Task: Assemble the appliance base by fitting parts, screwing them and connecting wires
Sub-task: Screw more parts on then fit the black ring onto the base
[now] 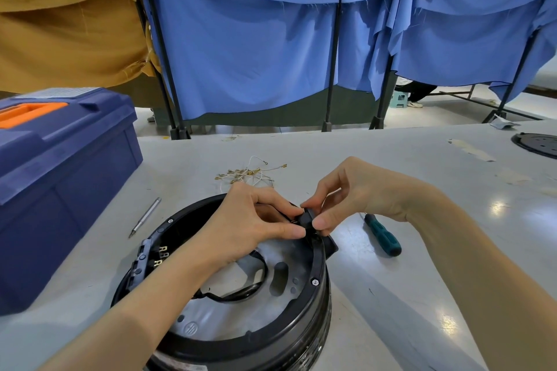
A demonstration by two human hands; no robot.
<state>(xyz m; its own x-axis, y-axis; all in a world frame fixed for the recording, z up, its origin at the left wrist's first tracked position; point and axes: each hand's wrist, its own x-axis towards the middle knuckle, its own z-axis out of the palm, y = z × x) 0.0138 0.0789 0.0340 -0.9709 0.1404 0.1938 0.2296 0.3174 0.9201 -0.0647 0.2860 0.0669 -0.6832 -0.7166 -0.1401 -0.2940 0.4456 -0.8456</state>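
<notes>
Pinching a small black part (306, 215) between thumbs and fingertips, the left hand (256, 220) and the right hand (355, 193) meet over the far right rim of the round appliance base (316, 268), each grip closed tight on that part. The base sits near and central on the grey worktop (422, 295). A bundle of loose wires (250, 173) lies just beyond it, a teal-handled screwdriver (383, 239) lies to its right, and a slim silver tool (145, 216) and a blue toolbox (60, 184) are to its left.
</notes>
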